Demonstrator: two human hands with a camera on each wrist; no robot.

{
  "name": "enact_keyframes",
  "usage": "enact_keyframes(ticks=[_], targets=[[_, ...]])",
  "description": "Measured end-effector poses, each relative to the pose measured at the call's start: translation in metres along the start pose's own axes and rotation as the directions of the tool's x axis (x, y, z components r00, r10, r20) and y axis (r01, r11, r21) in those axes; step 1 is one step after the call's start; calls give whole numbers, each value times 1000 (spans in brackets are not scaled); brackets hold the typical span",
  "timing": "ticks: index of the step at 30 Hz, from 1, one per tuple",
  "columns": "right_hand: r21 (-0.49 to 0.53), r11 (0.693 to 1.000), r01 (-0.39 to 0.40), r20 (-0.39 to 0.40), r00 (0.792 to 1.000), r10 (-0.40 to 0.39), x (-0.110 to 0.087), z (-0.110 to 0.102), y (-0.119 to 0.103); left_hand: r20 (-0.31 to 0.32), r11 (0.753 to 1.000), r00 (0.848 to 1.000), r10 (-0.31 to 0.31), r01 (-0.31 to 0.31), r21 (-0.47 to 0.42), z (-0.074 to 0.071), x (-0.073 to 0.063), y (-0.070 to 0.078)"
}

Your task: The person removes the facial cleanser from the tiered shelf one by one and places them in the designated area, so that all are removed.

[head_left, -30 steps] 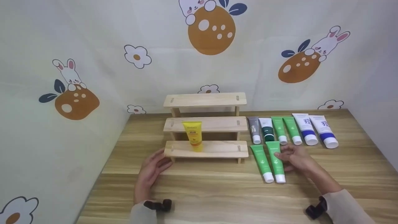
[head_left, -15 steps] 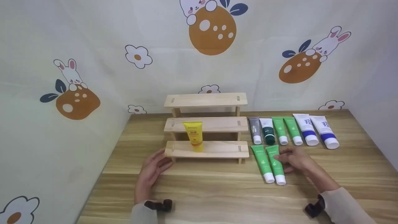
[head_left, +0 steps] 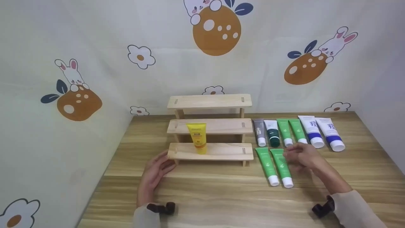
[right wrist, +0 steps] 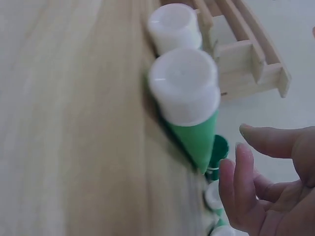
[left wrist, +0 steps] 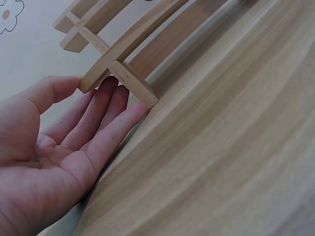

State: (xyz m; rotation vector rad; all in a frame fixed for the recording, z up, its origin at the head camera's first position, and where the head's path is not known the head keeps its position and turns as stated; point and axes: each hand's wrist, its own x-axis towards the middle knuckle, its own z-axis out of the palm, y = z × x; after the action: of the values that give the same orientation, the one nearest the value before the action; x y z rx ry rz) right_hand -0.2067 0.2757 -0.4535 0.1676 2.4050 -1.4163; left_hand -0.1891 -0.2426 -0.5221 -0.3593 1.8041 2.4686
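Note:
My left hand (head_left: 155,172) touches the left end of the lowest step of a three-step wooden display stand (head_left: 227,152). In the left wrist view its thumb (left wrist: 66,87) meets the board's corner, and its fairly straight fingers reach to the stand's leg. A yellow squeeze tube (head_left: 197,137) stands cap-down on that step. My right hand (head_left: 305,156) hovers beside the nearer right green tube (head_left: 282,166), holding nothing; the right wrist view shows a gap between its fingers and that tube's green body (right wrist: 197,142). Another green tube (head_left: 267,164) lies just left of it.
Behind the two green tubes lies a row of tubes: a grey one (head_left: 260,131), a white and dark green one (head_left: 272,131), two green ones (head_left: 284,129), and two white and blue ones (head_left: 330,133). A printed cloth (head_left: 253,79) hangs behind the wooden table (head_left: 221,196).
The right hand first slid the right green tube slightly toward the front, then let go and drew a little to the right. That tube's cap end has turned slightly rightward. The left hand stays put.

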Motion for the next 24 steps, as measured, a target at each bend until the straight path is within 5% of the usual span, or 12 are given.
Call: enact_keyframes(ticks=[7, 16, 24], targets=[[74, 987, 142, 25, 989, -145, -13, 16, -29, -1, 1000, 1000, 2, -2, 3, -1, 0, -1], [224, 922, 315, 10, 946, -325, -29, 54, -68, 2, 1000, 1000, 3, -2, -17, 0, 1, -2], [145, 895, 422, -44, 906, -420, -28, 84, -89, 15, 1000, 1000, -1, 1, -7, 0, 0, 0]])
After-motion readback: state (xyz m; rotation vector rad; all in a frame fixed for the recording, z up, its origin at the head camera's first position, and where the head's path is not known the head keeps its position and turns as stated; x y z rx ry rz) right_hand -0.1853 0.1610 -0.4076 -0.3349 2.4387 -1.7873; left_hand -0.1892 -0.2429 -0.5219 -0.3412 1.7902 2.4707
